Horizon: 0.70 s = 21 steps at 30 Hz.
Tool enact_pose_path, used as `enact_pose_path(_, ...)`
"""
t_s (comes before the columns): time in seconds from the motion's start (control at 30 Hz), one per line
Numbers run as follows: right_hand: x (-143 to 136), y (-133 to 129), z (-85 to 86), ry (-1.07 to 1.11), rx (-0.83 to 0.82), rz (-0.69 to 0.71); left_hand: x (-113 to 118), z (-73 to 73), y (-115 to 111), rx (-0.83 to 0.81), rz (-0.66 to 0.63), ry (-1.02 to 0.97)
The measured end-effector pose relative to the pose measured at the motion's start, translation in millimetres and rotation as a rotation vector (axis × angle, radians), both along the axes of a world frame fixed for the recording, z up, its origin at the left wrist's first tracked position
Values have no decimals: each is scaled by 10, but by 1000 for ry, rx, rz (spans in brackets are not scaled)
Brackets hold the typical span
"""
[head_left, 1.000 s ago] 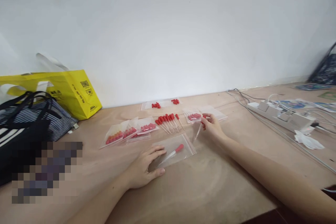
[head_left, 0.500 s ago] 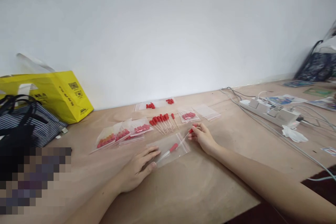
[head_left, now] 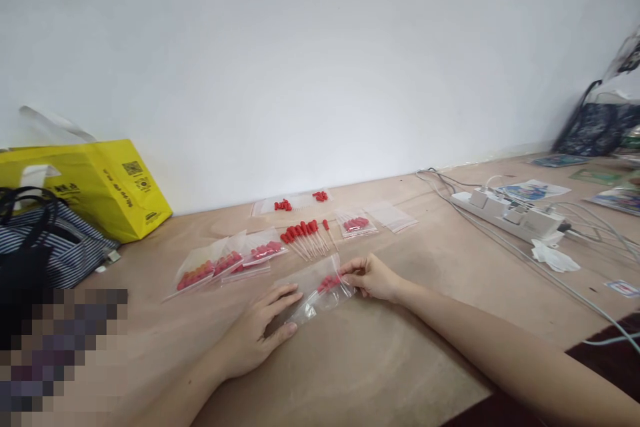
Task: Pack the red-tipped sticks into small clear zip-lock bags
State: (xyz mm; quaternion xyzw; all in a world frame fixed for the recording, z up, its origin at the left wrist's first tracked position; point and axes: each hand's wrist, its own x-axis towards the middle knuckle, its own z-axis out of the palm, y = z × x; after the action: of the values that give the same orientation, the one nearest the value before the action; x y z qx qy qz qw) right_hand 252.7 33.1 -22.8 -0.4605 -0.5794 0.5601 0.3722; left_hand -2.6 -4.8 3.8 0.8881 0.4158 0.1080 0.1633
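My left hand lies with fingers spread on the near left part of a clear zip bag. Inside the bag, red-tipped droppers lie close together. At the bag's right end my right hand is closed in a pinch by its opening; what exactly is between the fingertips is too small to tell. Just behind the bag, several loose red-tipped droppers lie fanned out. Filled bags overlap to the left, and another filled bag lies beyond my right hand.
An empty clear bag and a bag with red tips lie near the wall. On the right are a power strip, cables and a crumpled tissue. A yellow bag and a striped bag stand left.
My right hand has moved left and toward me, up to the bag's opening. The dropper it held now appears to lie within the bag beside the red tip there. My left hand stays on the bag.
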Motion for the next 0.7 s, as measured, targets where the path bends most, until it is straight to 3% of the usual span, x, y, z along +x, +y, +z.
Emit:
enact_pose_path(0.2,-73,30,7,-118,72,97,-41,-57,27,29,-14,-21)
enact_pose_path(0.3,-40,208,89,-323,97,110,-40,-47,27,27,-15,-6)
enact_pose_path(0.4,-26,536,226,-578,263,-73,-21,-4,11,1,-5,15)
enact_pose_path(0.53,-184,989,346,-697,303,-264,-17,14,-13,-13,-7,10)
enact_pose_path(0.7,-530,1215,317,-827,273,-317,-39,-30,-23,-14,-8,-13)
